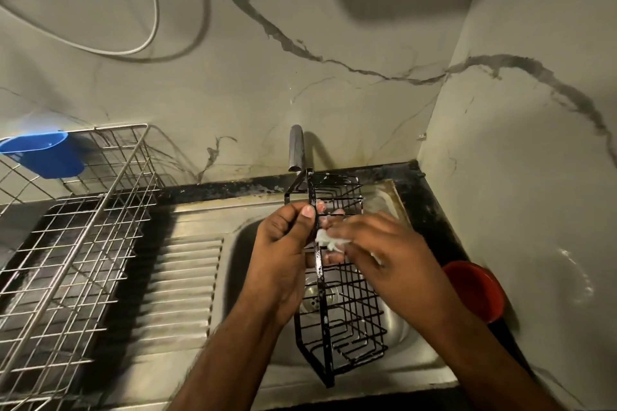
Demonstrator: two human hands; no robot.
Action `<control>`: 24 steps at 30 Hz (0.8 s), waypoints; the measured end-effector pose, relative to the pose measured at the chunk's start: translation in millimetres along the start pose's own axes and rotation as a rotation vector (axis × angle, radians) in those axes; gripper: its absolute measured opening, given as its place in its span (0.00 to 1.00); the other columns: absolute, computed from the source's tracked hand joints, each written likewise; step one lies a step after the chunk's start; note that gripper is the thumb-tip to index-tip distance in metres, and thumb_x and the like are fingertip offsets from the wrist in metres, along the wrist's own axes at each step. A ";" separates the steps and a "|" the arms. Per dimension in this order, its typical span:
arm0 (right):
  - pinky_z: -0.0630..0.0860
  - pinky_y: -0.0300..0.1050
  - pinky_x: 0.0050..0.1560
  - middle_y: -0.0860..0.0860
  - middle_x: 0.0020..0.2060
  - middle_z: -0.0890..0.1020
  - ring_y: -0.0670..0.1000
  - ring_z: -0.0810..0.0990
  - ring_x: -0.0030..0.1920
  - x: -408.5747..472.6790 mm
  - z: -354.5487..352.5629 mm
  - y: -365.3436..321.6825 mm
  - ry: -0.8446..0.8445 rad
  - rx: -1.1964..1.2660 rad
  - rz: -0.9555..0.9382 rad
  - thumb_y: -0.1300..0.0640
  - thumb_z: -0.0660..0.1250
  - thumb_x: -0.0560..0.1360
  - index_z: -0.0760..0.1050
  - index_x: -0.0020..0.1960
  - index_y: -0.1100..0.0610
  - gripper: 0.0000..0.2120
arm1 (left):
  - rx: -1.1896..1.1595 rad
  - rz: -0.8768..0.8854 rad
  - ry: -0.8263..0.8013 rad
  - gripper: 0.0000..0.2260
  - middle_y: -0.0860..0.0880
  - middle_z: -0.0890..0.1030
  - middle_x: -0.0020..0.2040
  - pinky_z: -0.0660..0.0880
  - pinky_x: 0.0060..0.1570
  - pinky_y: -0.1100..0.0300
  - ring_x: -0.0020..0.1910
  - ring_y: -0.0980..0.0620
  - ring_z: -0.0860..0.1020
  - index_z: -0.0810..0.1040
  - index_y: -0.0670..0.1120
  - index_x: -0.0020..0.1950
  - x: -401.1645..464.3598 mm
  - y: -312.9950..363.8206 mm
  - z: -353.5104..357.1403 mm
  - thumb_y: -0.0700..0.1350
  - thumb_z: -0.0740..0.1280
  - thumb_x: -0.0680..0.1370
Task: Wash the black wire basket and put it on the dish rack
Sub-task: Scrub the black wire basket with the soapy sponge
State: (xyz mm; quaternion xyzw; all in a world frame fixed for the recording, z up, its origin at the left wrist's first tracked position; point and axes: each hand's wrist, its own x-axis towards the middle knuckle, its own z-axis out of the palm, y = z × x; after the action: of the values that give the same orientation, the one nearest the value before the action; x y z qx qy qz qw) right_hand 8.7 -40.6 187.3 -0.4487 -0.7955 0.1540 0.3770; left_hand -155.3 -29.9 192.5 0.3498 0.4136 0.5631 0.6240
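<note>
I note the marble-veined wall (pixel 334 43) behind and to the right, with a white cable (pixel 152 10) looping across it. The dark table (pixel 424 210) carries a steel sink (pixel 233 277) with a ribbed draining board on its left. The wire dish rack (pixel 66 260) stands on the table left of the sink, and a blue plastic cup (pixel 43 153) hangs on its far edge. The tap (pixel 296 148) rises at the back of the sink.

The black wire basket (pixel 344 310) is held on edge above the sink bowl, over the drain, with its top end just below the tap spout. My left hand (pixel 283 243) is clamped on the basket's frame bar, thumb across it. My right hand (pixel 387 250) is blurred; its fingers pinch a white soapy scrubber (pixel 329 240) against the basket wires. A red bowl (pixel 474 290) sits on the table right of the sink.
</note>
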 end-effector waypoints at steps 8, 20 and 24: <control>0.78 0.44 0.52 0.47 0.55 0.80 0.46 0.77 0.56 -8.3 1.0 10.7 -0.064 -0.096 -0.103 0.61 0.70 0.77 0.81 0.61 0.53 0.13 | 0.034 -0.012 -0.007 0.12 0.37 0.85 0.53 0.83 0.36 0.53 0.45 0.43 0.85 0.80 0.38 0.58 3.2 -1.2 -3.5 0.45 0.63 0.82; 0.74 0.28 0.51 0.43 0.50 0.83 0.41 0.81 0.52 -13.9 -5.6 17.7 0.230 0.124 0.188 0.66 0.75 0.72 0.84 0.54 0.50 0.15 | 0.081 0.000 0.027 0.10 0.39 0.86 0.53 0.83 0.33 0.53 0.52 0.45 0.86 0.79 0.41 0.56 5.3 0.6 -3.4 0.42 0.59 0.86; 0.76 0.33 0.51 0.41 0.51 0.81 0.41 0.80 0.52 -15.1 -6.9 26.8 0.038 0.042 0.179 0.65 0.73 0.74 0.83 0.55 0.51 0.13 | 0.080 0.002 0.007 0.10 0.41 0.87 0.51 0.81 0.31 0.55 0.49 0.48 0.86 0.79 0.40 0.56 6.7 -2.3 -1.3 0.42 0.59 0.85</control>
State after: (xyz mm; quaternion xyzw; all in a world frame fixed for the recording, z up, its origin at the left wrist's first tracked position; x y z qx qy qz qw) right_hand 34.5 -39.1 169.4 -0.5129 -0.7414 0.1952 0.3862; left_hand -155.3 -23.6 189.1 0.3730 0.4374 0.5479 0.6077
